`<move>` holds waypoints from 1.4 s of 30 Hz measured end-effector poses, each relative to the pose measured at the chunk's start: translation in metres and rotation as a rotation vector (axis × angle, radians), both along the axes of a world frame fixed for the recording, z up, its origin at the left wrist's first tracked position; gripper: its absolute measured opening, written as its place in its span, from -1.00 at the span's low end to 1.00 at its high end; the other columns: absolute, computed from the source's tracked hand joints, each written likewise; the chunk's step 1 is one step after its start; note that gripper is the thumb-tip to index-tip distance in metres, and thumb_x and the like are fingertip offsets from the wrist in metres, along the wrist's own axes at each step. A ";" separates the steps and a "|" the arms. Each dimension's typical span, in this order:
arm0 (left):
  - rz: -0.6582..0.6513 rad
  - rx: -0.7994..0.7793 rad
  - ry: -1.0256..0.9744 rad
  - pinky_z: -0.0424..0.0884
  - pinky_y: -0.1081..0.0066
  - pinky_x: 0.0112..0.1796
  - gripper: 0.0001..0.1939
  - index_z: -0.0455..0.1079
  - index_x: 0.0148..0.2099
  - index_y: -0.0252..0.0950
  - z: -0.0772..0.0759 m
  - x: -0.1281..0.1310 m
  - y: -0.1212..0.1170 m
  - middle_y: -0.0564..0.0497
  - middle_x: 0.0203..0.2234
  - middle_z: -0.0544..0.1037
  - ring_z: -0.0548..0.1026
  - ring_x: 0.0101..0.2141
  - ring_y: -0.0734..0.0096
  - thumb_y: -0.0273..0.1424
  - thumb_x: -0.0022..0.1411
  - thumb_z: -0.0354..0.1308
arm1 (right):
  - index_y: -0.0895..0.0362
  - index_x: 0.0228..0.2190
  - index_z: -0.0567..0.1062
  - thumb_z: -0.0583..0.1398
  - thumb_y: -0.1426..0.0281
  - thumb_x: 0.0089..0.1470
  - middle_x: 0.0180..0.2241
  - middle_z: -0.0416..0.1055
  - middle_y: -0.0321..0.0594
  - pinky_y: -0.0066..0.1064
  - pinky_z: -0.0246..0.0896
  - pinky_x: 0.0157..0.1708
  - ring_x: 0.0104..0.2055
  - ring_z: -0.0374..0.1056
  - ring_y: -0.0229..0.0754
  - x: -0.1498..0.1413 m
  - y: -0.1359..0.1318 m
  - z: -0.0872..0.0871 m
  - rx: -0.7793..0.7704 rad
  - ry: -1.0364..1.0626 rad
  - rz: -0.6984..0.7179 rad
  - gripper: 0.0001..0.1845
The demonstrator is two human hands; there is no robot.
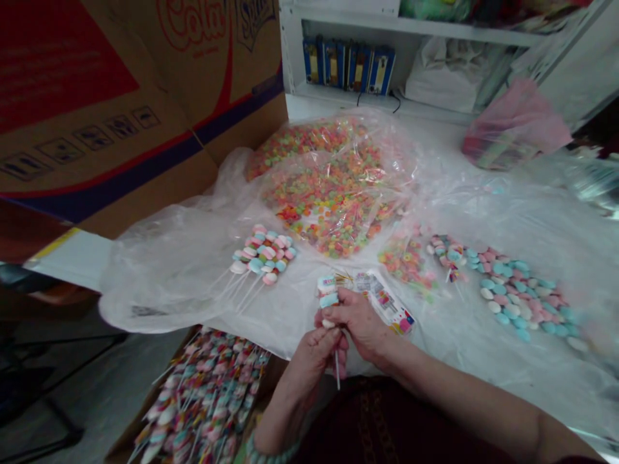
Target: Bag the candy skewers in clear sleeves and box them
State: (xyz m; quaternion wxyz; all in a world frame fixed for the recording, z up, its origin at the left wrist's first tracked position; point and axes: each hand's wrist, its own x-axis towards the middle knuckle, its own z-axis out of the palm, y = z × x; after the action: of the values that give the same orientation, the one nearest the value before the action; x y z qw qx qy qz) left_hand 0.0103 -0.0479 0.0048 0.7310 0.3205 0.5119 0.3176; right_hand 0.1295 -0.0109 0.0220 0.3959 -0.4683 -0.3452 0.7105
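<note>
Both hands are closed on one marshmallow skewer (pixel 329 300), held upright near the table's front edge. Pink, blue and white marshmallows show at its top, and its white stick points down below the fingers. My left hand (pixel 314 351) pinches it low, around the bottom marshmallow and stick. Just above, my right hand (pixel 360 319) grips its side, with fingers touching the marshmallows. Thin gold ties (pixel 344 278) and a printed sheet (pixel 391 303) lie just beyond the hands. The fingers partly hide the skewer's middle.
Finished-looking skewers (pixel 265 252) lie at left; a box full of skewers (pixel 203 393) stands below. Clear bags of ring candies (pixel 333 187) fill the middle back. Loose marshmallows (pixel 527 293) spread at right. A large carton (pixel 145 96) stands back left, a pink bag (pixel 515 129) back right.
</note>
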 end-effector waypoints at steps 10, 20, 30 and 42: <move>0.561 0.067 0.159 -0.12 0.58 -0.70 -0.69 0.31 -0.50 -0.30 -0.014 -0.018 0.008 0.22 -0.77 0.14 0.02 -0.74 0.67 -0.15 0.01 0.22 | 0.11 -0.30 0.44 0.06 0.41 0.10 -0.29 0.38 -0.21 -0.35 0.19 -0.19 -0.20 0.29 -0.16 0.011 0.047 -0.015 0.527 -0.748 -0.017 -0.83; 0.602 -0.067 -0.103 -0.08 0.62 -0.73 -0.69 0.32 -0.44 -0.34 -0.007 -0.039 0.016 0.21 -0.74 0.23 0.07 -0.76 0.71 -0.20 -0.04 0.28 | 0.14 -0.52 0.45 0.09 0.51 0.04 -0.44 0.35 -0.25 -0.43 0.13 -0.25 -0.29 0.28 -0.20 -0.001 0.092 -0.040 0.783 -0.955 0.127 -0.82; 0.602 0.026 -0.219 0.12 0.62 -0.66 -0.64 0.34 -0.43 -0.36 0.009 -0.028 0.032 0.13 -0.59 0.35 0.22 -0.64 0.67 -0.24 -0.14 0.39 | 0.15 -0.43 0.47 0.11 0.51 0.08 -0.33 0.37 -0.14 -0.38 0.11 -0.24 -0.24 0.25 -0.14 0.000 0.076 -0.035 0.868 -1.235 0.414 -0.86; 0.481 -0.013 -0.255 0.29 0.58 -0.52 -0.68 0.38 -0.41 -0.36 0.012 -0.029 0.034 0.05 -0.44 0.46 0.37 -0.52 0.60 -0.24 -0.06 0.38 | 0.12 -0.45 0.44 0.08 0.45 0.07 -0.51 0.34 -0.35 -0.45 0.10 -0.38 -0.42 0.26 -0.24 0.030 0.076 -0.027 0.654 -0.710 -0.016 -0.86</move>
State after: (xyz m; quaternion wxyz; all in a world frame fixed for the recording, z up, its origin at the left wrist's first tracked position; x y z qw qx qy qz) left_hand -0.0191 -0.0138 0.0171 0.6952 0.1423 0.4790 0.5167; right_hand 0.1596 0.0646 -0.0048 0.3854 -0.5354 -0.6607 0.3582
